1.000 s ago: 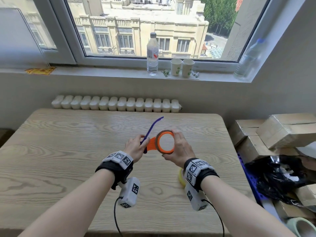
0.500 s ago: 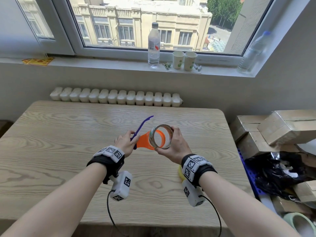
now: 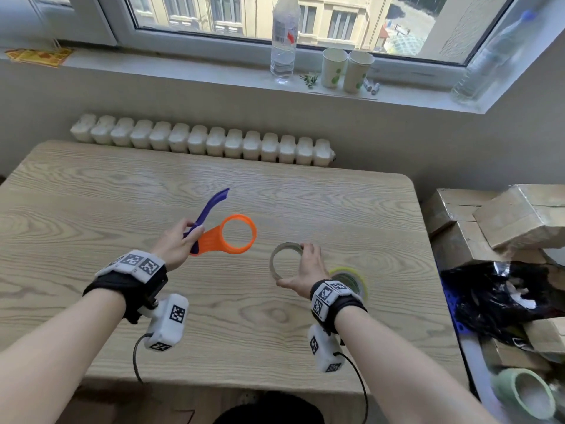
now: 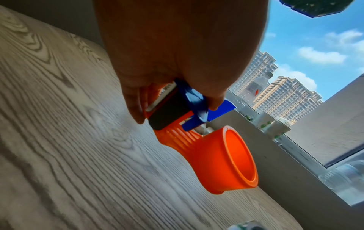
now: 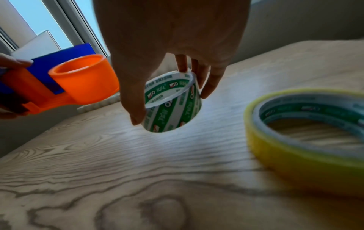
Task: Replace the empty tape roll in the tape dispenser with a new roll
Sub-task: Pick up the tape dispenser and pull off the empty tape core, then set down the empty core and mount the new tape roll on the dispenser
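Note:
My left hand grips the orange tape dispenser by its handle end, above the table; its blue flap sticks up and away. The dispenser's orange drum is bare. My right hand holds the empty cardboard tape core, printed green and white inside, between thumb and fingers, low over the table to the right of the dispenser. A new roll of yellow tape lies flat on the table just right of that hand, partly hidden behind my right wrist in the head view.
The wooden table ends at a radiator under the window sill, which carries a water bottle and two paper cups. Cardboard boxes and a black bag crowd the table's right side.
The empty core has come off the orange drum. My right hand carried it right and down toward the table, while my left hand kept the dispenser and drew it slightly left.

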